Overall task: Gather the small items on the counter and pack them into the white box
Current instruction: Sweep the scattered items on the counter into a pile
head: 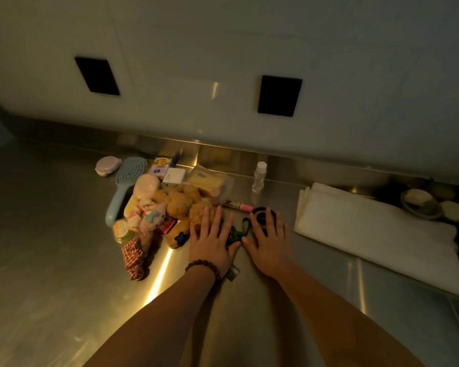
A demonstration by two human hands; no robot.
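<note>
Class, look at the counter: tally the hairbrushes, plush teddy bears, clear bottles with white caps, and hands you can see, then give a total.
Hairbrush: 1
Plush teddy bear: 1
Clear bottle with white cap: 1
Hands: 2, left hand and right hand
Total: 5

Dim, warm-tinted scene, soft throughout.
A bright yellow glare streak crosses the steel worktop (64,260) at 6 o'clock; wide-angle bending at the edges.
</note>
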